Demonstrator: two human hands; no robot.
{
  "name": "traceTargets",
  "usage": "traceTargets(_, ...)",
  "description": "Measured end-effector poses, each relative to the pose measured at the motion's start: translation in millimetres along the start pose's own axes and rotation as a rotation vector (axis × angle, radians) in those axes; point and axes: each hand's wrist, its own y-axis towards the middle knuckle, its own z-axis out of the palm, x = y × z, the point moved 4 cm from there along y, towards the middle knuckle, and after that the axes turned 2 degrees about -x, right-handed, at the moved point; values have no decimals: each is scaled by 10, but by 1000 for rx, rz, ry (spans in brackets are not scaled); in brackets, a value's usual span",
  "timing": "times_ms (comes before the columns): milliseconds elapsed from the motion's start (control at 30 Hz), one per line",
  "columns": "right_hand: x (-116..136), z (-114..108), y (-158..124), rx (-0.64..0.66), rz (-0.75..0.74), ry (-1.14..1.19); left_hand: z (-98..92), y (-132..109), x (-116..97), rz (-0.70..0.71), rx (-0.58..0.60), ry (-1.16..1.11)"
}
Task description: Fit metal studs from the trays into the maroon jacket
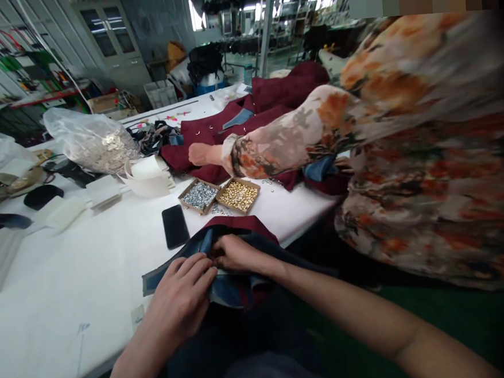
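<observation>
A maroon and blue garment (251,222) lies bunched at the table's near edge, partly hanging toward my lap. My left hand (184,291) rests on its left side, fingers bent and closed over the blue cloth. Close beside it, my right hand (236,252) grips the folds, with its fingertips partly hidden in the fabric. Whether a small part is between those fingers cannot be made out. Just beyond the garment sit two shallow cardboard trays, a tray of silver metal pieces (199,196) and a tray of gold metal pieces (238,196).
On the white table (106,262) lie a black phone (175,226), a roll of white strip (147,176) and a clear bag of small pieces (95,139). At the right stands a co-worker in a flowered garment (404,144), one arm over maroon garments (213,125).
</observation>
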Motion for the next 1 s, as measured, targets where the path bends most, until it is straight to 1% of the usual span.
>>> traceTargets(167,41,11,55,26,50,-104,32,-23,21,-12,5,-63)
traceTargets(367,116,7,201,12,131,-253,33,-63,64,-32,-34,-75)
traceTargets(567,99,-13,283,-51,197,-318,-16,-130,22,-93,-23,-134)
traceTargets(633,105,-15,265,-64,181,-323,27,-105,60,-183,-37,-174)
traceTargets(767,153,-2,117,-112,141,-351,221,15,235,-457,-145,-313)
traceTargets(867,236,20,-26,-179,136,-424,405,147,304,-568,-177,-377)
traceTargets(1000,409,81,-139,-245,125,-564,596,275,310,-699,-214,-330)
